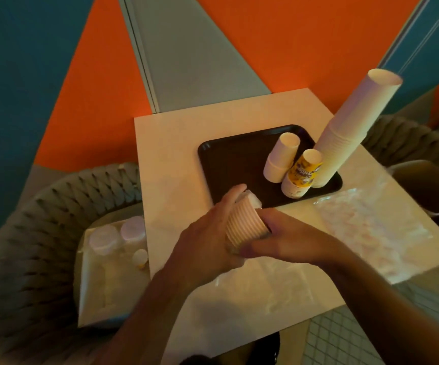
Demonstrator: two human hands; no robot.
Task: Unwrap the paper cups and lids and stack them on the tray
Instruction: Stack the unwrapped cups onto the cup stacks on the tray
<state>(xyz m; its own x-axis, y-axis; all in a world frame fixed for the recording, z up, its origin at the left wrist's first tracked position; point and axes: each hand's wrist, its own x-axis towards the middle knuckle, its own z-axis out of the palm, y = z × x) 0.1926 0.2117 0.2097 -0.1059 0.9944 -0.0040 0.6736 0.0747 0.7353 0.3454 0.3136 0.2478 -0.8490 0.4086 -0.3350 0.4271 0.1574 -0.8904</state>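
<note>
- Both forearms reach in from below; the left hand [208,233] and the right hand [289,235] meet over the near half of a pale square table [176,154], and that table is the biggest thing around them.
- Left of the left hand stands a woven chair [41,233], with a light box [99,280] on its seat holding several wrapped lids [115,237].
- Beyond the hands, on the table, lies a dark tray [234,159].
- Rising from the tray's right side, beyond the right hand, a tall stack of white cups [350,127] leans to the right.
- Right of the right hand, clear plastic wrap [366,219] lies crumpled on the table, and more of it spreads under the wrists.
- Between the hands sits a short ribbed stack of cups [244,222], tilted, mouth towards the right hand. The left hand's fingers curl round its closed end, where a bit of plastic shows; the right hand grips the open end, thumb beneath.
- On the tray beside the tall stack stand a short stack of white cups [281,159] and, touching it, a small yellow printed stack [302,172].
</note>
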